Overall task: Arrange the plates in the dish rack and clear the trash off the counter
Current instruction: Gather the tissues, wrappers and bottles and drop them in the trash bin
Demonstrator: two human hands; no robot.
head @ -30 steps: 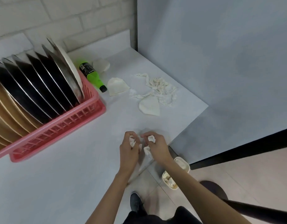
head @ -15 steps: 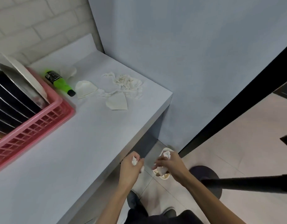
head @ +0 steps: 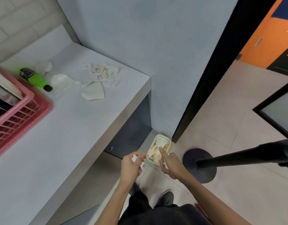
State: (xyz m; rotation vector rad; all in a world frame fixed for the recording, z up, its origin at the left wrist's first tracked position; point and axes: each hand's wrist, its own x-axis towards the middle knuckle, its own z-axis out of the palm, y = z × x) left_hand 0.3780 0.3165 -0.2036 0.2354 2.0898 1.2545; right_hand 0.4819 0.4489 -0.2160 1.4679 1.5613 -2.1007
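Both my hands hang past the counter's front edge, above a small cream trash bin on the floor that holds crumpled paper. My left hand grips white paper scraps. My right hand is curled round a white paper bit, its forefinger reaching over the bin. On the grey counter lie shredded tissue, two folded white paper pieces and a green bottle. The pink dish rack at the left edge holds upright plates.
A black round stand base with a pole sits on the tiled floor right of the bin. A grey wall and a black door frame rise behind. My dark shoes stand below the hands.
Both hands carried the paper scraps off the counter's front edge and down to the floor bin. The view swung right, leaving most of the rack out of frame.
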